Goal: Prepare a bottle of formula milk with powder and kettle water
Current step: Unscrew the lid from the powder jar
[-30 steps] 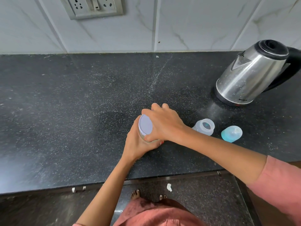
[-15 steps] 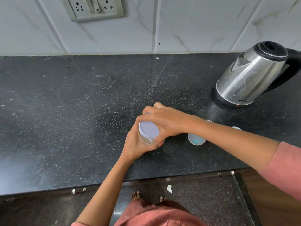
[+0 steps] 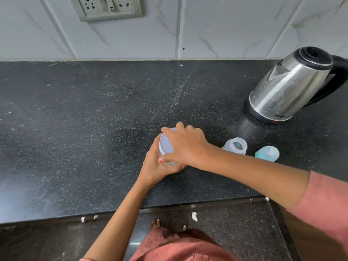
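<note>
A small clear jar with a white lid (image 3: 165,146) stands on the black counter (image 3: 75,129) near its front edge. My left hand (image 3: 156,166) grips the jar's body from the near side. My right hand (image 3: 185,145) lies over the lid, fingers curled round its rim. Right of the hands stands the open clear baby bottle (image 3: 236,146), upright. Its blue cap with the teat (image 3: 267,153) lies beside it further right. The steel kettle (image 3: 288,87) with a black lid and handle stands at the back right.
A wall socket plate (image 3: 107,7) sits on the tiled wall above the counter. The counter's front edge (image 3: 113,213) runs below my arms, with floor and my feet beneath. A scrap of white paper (image 3: 194,216) lies on the floor.
My right hand has turned on the lid, back to roughly its pose of a second ago. The bottle and blue cap show again beside my forearm. The jar stays put.
</note>
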Demonstrator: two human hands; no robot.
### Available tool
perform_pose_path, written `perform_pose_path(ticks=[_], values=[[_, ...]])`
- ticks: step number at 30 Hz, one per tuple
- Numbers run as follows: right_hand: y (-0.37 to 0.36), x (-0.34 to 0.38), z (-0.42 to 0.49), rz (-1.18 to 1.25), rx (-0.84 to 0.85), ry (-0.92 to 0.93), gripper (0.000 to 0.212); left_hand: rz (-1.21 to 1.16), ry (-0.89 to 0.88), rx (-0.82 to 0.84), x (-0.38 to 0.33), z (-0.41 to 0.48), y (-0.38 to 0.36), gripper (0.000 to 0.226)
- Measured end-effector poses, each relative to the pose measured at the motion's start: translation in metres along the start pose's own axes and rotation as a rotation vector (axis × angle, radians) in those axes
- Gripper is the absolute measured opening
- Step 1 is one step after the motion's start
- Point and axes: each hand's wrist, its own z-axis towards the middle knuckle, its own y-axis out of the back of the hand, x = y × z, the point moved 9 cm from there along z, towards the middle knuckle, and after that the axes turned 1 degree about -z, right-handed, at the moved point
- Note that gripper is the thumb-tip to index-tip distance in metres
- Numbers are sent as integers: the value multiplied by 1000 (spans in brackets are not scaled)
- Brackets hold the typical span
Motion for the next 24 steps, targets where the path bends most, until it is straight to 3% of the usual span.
perform_pose_path(ticks=[3, 9, 18, 22, 24], values=[[3, 2, 2, -1, -44, 33, 61, 23, 2, -2, -2, 1, 0, 77], [4, 7, 1, 16, -17, 149, 65, 56, -7, -16, 0, 1, 1, 80], [-7, 17, -6, 2, 132, 542, 65, 52, -36, -7, -4, 0, 1, 70], [-9, 5, -5, 108, 193, 382, 88, 64, -58, 15, -7, 1, -1, 79], [2, -2, -5, 182, 104, 272, 89, 62, -25, 19, -3, 1, 0, 88]])
